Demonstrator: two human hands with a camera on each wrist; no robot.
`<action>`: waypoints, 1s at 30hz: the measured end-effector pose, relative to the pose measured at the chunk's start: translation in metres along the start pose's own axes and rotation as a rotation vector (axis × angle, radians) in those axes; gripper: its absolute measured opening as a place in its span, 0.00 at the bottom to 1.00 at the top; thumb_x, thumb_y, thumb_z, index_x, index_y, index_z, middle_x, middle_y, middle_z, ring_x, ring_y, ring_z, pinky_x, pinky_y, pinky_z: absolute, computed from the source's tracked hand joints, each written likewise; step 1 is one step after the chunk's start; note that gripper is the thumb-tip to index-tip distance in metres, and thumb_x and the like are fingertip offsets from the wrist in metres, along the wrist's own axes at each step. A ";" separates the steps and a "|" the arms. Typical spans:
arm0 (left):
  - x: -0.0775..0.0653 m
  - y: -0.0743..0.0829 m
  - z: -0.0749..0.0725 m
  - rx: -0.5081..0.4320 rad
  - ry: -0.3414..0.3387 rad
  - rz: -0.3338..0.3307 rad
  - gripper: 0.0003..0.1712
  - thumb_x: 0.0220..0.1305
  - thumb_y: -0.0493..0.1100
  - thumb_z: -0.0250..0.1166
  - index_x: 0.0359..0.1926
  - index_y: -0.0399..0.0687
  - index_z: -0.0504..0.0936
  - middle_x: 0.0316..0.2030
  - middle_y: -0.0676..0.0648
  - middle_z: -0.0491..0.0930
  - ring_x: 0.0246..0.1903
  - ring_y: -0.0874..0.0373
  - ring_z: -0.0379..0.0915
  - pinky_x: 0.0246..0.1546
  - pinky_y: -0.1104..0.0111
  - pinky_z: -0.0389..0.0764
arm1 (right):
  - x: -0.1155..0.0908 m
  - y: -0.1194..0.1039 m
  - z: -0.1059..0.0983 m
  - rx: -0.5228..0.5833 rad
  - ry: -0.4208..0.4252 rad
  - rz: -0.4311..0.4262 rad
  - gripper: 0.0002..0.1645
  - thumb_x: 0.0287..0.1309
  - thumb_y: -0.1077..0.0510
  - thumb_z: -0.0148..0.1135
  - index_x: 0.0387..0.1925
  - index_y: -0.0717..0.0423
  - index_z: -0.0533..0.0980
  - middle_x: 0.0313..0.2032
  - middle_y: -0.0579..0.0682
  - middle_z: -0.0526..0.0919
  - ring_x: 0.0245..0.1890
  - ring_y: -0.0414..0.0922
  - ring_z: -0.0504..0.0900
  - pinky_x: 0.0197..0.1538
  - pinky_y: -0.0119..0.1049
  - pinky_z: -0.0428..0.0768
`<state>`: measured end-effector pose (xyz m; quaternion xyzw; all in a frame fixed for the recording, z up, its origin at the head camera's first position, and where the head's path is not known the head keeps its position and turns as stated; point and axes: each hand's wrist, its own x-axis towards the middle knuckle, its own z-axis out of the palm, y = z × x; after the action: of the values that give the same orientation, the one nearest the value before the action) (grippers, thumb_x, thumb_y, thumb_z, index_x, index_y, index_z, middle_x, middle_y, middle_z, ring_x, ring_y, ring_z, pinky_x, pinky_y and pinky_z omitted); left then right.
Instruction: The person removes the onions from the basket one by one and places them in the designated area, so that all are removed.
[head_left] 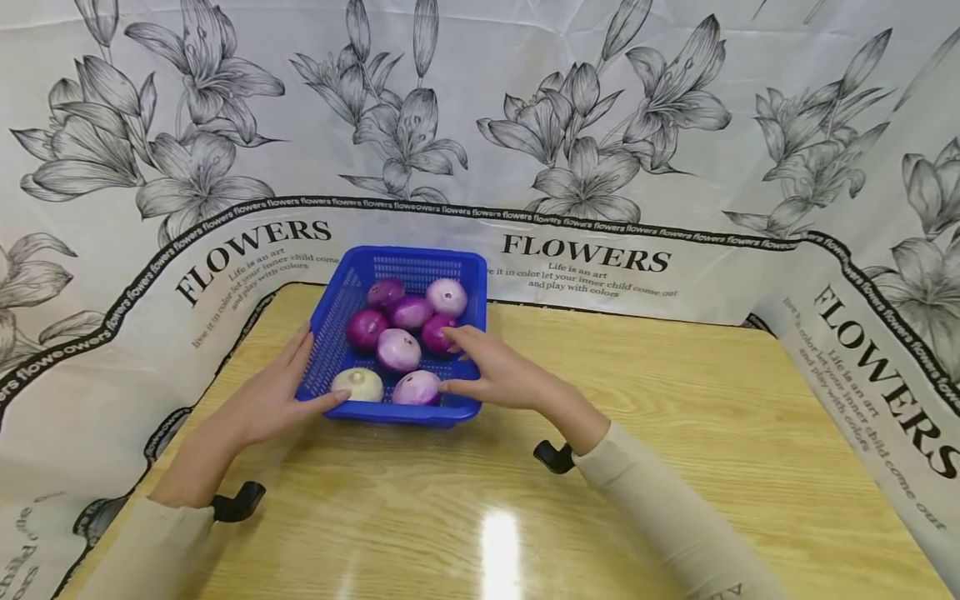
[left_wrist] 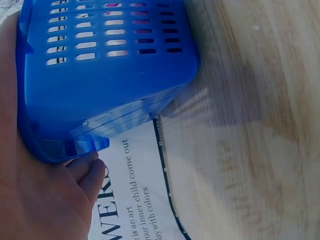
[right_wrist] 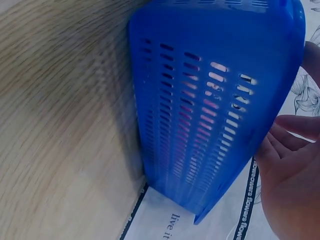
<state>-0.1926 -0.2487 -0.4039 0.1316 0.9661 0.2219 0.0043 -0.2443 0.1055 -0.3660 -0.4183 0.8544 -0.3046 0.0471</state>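
A blue plastic basket (head_left: 420, 414) with slotted walls stands on the table, holding several purple onions (head_left: 398, 350) and one pale white onion (head_left: 357, 385). My left hand (head_left: 273, 400) grips its near-left side: fingers lie along the outer wall under the rim, the thumb reaches over toward the white onion. In the left wrist view, the fingertips (left_wrist: 92, 177) curl beneath the rim. Over the right rim reaches my right hand (head_left: 498, 371), fingers spread. Its index fingertip overlaps a dark purple onion (head_left: 437, 334), and its thumb tip is right at the near purple onion (head_left: 417, 389).
The wood-grain table (head_left: 675, 433) extends in front of the basket and to its right. A white flower-printed cloth (head_left: 420, 183) hangs behind and along both sides, close to the basket's back. Black curved pieces (head_left: 238, 502) stick out at both cuffs.
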 end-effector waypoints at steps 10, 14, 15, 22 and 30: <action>-0.003 -0.001 0.004 -0.015 0.015 -0.008 0.68 0.64 0.76 0.58 0.81 0.42 0.31 0.81 0.40 0.30 0.76 0.27 0.43 0.70 0.35 0.57 | 0.020 -0.013 0.019 -0.229 -0.121 -0.005 0.42 0.64 0.47 0.70 0.71 0.63 0.68 0.63 0.59 0.77 0.64 0.51 0.75 0.68 0.47 0.74; -0.002 0.000 0.002 -0.009 0.015 -0.005 0.68 0.64 0.76 0.58 0.81 0.40 0.32 0.81 0.40 0.30 0.76 0.27 0.42 0.70 0.35 0.57 | 0.027 -0.017 0.022 -0.307 -0.147 0.052 0.39 0.64 0.42 0.70 0.70 0.55 0.71 0.59 0.55 0.80 0.58 0.49 0.79 0.58 0.51 0.80; -0.002 0.000 0.001 -0.008 0.014 -0.005 0.68 0.64 0.76 0.58 0.81 0.40 0.32 0.81 0.40 0.30 0.76 0.27 0.42 0.70 0.35 0.57 | 0.029 -0.018 0.023 -0.329 -0.152 0.062 0.38 0.64 0.41 0.69 0.70 0.52 0.72 0.57 0.53 0.81 0.56 0.48 0.80 0.56 0.51 0.81; 0.000 0.001 -0.001 -0.011 0.011 0.002 0.68 0.64 0.76 0.59 0.81 0.39 0.32 0.81 0.39 0.30 0.76 0.28 0.40 0.71 0.36 0.55 | 0.041 -0.016 0.031 -0.418 -0.176 0.096 0.23 0.62 0.36 0.69 0.52 0.42 0.80 0.42 0.41 0.82 0.45 0.42 0.82 0.46 0.47 0.80; -0.001 -0.001 0.002 -0.010 0.012 -0.001 0.68 0.65 0.76 0.58 0.81 0.39 0.33 0.81 0.39 0.30 0.76 0.28 0.40 0.71 0.35 0.55 | 0.050 -0.017 0.035 -0.461 -0.236 0.081 0.17 0.63 0.36 0.68 0.39 0.41 0.78 0.33 0.40 0.78 0.36 0.40 0.78 0.37 0.41 0.78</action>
<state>-0.1915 -0.2495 -0.4063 0.1299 0.9650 0.2276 -0.0008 -0.2529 0.0437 -0.3759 -0.4160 0.9059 -0.0489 0.0622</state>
